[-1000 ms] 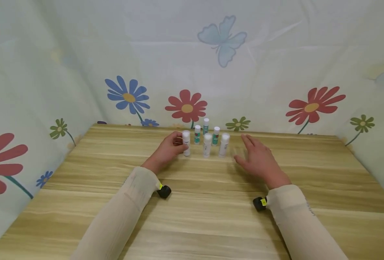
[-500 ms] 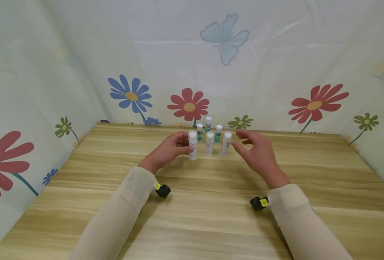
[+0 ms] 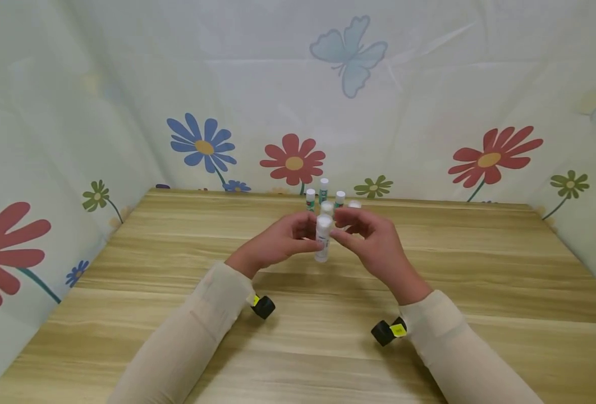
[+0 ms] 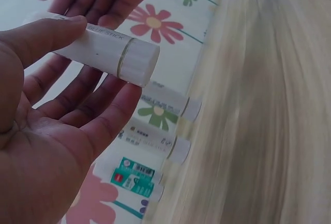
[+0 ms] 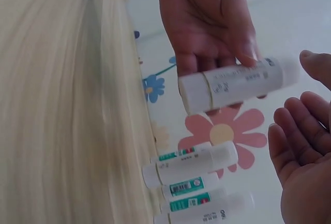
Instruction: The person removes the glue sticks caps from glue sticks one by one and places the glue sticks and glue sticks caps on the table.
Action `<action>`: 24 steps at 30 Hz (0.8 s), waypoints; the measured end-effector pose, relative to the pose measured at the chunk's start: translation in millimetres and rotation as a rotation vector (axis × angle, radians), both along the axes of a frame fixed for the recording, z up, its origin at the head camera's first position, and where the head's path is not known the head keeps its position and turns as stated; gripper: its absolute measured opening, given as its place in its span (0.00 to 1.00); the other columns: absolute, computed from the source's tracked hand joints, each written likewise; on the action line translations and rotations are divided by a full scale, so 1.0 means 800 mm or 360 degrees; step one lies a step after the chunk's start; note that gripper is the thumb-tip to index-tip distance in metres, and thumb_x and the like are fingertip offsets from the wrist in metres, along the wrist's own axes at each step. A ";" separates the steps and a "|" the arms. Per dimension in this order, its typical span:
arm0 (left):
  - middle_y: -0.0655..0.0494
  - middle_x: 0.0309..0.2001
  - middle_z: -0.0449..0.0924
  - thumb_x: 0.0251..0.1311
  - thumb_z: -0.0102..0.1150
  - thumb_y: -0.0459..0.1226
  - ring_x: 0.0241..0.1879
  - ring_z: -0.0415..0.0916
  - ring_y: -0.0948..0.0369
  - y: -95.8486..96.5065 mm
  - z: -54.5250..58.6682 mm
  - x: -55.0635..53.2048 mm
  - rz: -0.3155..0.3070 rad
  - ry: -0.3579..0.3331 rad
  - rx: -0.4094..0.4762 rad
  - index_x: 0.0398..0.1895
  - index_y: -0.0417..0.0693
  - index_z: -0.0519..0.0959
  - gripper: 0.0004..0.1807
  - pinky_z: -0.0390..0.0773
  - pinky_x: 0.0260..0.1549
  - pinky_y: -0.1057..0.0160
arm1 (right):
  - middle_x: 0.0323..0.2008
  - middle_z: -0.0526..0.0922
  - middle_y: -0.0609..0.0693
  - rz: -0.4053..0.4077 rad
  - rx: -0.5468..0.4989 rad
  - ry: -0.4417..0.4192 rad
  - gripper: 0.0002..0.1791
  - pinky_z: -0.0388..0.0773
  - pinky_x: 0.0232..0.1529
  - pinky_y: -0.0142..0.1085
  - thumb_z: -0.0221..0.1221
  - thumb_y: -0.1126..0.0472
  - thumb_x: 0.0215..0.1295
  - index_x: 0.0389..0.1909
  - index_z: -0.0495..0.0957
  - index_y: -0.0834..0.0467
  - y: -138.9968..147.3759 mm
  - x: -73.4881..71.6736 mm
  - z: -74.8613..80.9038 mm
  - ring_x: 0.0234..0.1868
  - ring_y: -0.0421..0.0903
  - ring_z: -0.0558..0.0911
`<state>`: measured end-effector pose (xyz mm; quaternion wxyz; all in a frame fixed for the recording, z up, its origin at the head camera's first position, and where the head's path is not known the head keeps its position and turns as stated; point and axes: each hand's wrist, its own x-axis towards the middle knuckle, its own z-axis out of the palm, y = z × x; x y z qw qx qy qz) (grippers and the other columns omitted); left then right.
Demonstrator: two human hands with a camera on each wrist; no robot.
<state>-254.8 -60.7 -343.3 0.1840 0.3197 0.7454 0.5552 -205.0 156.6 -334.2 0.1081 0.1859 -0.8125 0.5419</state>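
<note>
A white glue stick (image 3: 322, 240) is pinched between the thumb and fingers of my left hand (image 3: 280, 242), held up over the table. In the left wrist view, "GLUE STICK" is printed along its barrel. My right hand (image 3: 379, 247) is close to the stick's top end, fingers bent loosely. The right wrist view shows the right thumb (image 5: 316, 68) beside that end and the other fingers apart from it; contact is unclear. Behind the hands stand two more white glue sticks (image 4: 150, 144), partly hidden in the head view, and three smaller green-labelled ones (image 3: 324, 191).
The wood-grain table (image 3: 298, 348) reaches back to a flower-printed cloth (image 3: 409, 112) hung behind and at the sides. Green-labelled sticks stand near the table's back edge. Each wrist wears a small black camera (image 3: 264, 307).
My left hand has lifted the white glue stick and brought it rightward and nearer. From the right, my right hand has come in beside its top end.
</note>
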 end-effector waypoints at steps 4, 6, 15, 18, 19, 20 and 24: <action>0.50 0.52 0.78 0.62 0.62 0.33 0.52 0.77 0.56 0.010 -0.001 0.006 -0.0019 0.0028 0.0041 0.57 0.48 0.72 0.20 0.78 0.55 0.58 | 0.43 0.83 0.51 -0.0015 -0.0012 -0.0033 0.24 0.79 0.42 0.31 0.66 0.53 0.60 0.56 0.78 0.56 -0.003 0.005 -0.001 0.42 0.44 0.80; 0.51 0.51 0.78 0.62 0.62 0.34 0.51 0.77 0.57 0.015 -0.003 0.008 -0.0023 0.0045 0.0047 0.56 0.48 0.73 0.19 0.79 0.54 0.59 | 0.42 0.83 0.51 -0.0026 -0.0021 -0.0036 0.23 0.78 0.41 0.31 0.66 0.53 0.60 0.55 0.79 0.56 -0.003 0.006 -0.003 0.42 0.44 0.79; 0.52 0.50 0.78 0.61 0.62 0.34 0.49 0.77 0.58 0.026 -0.006 0.015 -0.0022 0.0121 0.0046 0.55 0.49 0.73 0.19 0.79 0.51 0.61 | 0.41 0.82 0.50 -0.0054 -0.0085 -0.0022 0.18 0.77 0.41 0.34 0.68 0.55 0.59 0.49 0.81 0.54 -0.001 0.009 -0.007 0.40 0.43 0.79; 0.53 0.49 0.78 0.62 0.62 0.35 0.49 0.77 0.58 0.024 -0.005 0.015 -0.0024 0.0132 0.0036 0.55 0.50 0.74 0.18 0.79 0.51 0.61 | 0.41 0.83 0.50 -0.0052 -0.0086 -0.0021 0.17 0.77 0.41 0.32 0.68 0.54 0.59 0.49 0.81 0.54 -0.002 0.009 -0.006 0.40 0.43 0.79; 0.53 0.49 0.78 0.62 0.62 0.35 0.49 0.77 0.58 0.024 -0.005 0.015 -0.0027 0.0134 0.0031 0.54 0.50 0.74 0.18 0.79 0.50 0.61 | 0.41 0.83 0.50 -0.0051 -0.0085 -0.0018 0.17 0.77 0.41 0.32 0.68 0.54 0.59 0.49 0.81 0.54 -0.002 0.009 -0.006 0.40 0.43 0.79; 0.53 0.49 0.78 0.62 0.62 0.35 0.49 0.77 0.58 0.023 -0.006 0.014 -0.0028 0.0133 0.0026 0.54 0.50 0.74 0.18 0.79 0.50 0.61 | 0.41 0.83 0.50 -0.0049 -0.0085 -0.0012 0.17 0.77 0.41 0.31 0.67 0.55 0.59 0.48 0.81 0.54 -0.002 0.010 -0.006 0.40 0.43 0.79; 0.53 0.49 0.78 0.62 0.63 0.36 0.49 0.77 0.58 0.021 -0.007 0.014 -0.0044 0.0126 0.0017 0.54 0.50 0.73 0.18 0.80 0.50 0.61 | 0.40 0.82 0.50 -0.0033 -0.0084 0.0020 0.16 0.76 0.40 0.30 0.67 0.56 0.60 0.48 0.81 0.55 -0.004 0.010 -0.006 0.39 0.42 0.79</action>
